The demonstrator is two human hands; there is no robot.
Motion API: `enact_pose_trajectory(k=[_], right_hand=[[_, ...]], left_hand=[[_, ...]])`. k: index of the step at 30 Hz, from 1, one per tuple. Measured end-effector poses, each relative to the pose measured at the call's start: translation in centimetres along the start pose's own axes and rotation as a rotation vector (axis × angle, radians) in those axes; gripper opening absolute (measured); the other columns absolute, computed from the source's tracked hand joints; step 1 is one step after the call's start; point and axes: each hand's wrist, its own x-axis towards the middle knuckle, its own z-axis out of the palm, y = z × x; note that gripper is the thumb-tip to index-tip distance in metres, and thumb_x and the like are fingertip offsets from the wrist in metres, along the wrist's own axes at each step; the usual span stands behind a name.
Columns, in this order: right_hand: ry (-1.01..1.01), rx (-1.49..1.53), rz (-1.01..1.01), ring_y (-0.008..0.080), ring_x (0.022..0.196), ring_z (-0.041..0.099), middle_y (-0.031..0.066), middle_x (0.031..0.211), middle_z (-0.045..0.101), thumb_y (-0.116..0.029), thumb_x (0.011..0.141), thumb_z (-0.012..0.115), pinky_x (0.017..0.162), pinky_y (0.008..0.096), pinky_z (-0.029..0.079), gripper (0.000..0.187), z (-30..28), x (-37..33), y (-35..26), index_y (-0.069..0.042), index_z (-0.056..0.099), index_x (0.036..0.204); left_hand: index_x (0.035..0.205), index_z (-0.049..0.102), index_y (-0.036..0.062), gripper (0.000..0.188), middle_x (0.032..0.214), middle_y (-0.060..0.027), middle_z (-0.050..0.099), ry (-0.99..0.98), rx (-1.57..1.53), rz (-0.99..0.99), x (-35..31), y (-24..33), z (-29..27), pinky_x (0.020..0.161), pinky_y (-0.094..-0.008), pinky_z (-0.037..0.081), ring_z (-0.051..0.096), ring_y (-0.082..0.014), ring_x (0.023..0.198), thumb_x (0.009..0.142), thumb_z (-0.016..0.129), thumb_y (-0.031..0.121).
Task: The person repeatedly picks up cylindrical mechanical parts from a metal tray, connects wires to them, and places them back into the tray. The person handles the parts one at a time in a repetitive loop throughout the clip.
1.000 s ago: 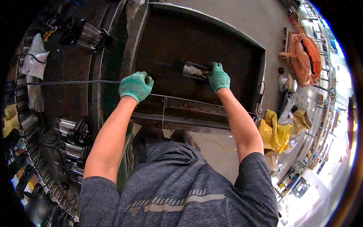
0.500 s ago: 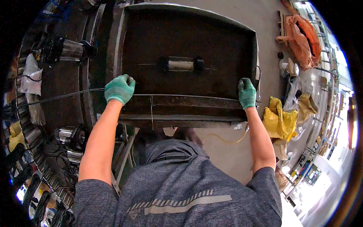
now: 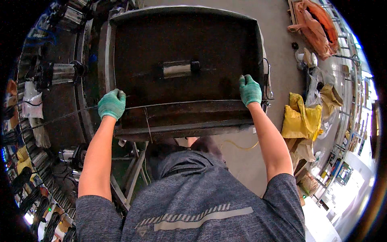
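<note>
Both my hands wear green knit gloves with grey fingertips. At the near left corner of a dark, shallow metal tub (image 3: pixel 183 9), my left hand (image 3: pixel 112 104) is closed on a thin dark cable (image 3: pixel 60 119) that comes in from the left. My right hand (image 3: pixel 250 91) is closed near the tub's right wall; what its fingers hold, if anything, is hidden. A thin pale line runs between the two hands along the tub's near side; I cannot tell whether it is cable or rim. Inside the tub lies a silver cylinder (image 3: pixel 176 69) with black ends, apart from both hands.
Similar silver-and-black cylinders (image 3: pixel 62 74) stand on the dark bench to the left, with bundled black cables (image 3: pixel 42 215) lower down. On the right floor are a yellow sack (image 3: pixel 300 121) and an orange bag (image 3: pixel 316 28). A metal stand leg (image 3: pixel 135 173) is below the tub.
The view has shifted, so the tub and both hands appear further left. My right hand now sits higher in the picture than my left. Both hands stay closed.
</note>
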Motion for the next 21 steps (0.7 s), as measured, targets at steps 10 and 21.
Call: enact_pose_trajectory(k=[10,21], right_hand=[[-0.021,-0.016,0.008,0.0476,0.101,0.066,0.0245,0.104,0.072,-0.048,0.104,0.047,0.084,0.0570,0.053,0.042,-0.12,-0.07,-0.04,-0.013,0.066,0.114],[-0.086,-0.041,0.018,0.0469,0.101,0.067,0.0235,0.105,0.072,-0.049,0.104,0.047,0.085,0.0570,0.053,0.043,-0.55,0.03,-0.29,-0.013,0.067,0.116]], left_hand=[[0.102,0.073,0.0092,0.036,0.102,-0.0205,0.073,-0.016,-0.003,-0.003,-0.06,0.57,-0.68,0.085,-0.0516,0.054,0.068,-0.0431,0.096,0.100,0.052,0.038],[0.102,0.073,0.0093,0.036,0.100,-0.0210,0.073,0.022,-0.005,0.018,-0.04,0.17,-0.10,0.083,-0.0518,0.055,0.068,-0.0439,0.095,0.100,0.052,0.038]])
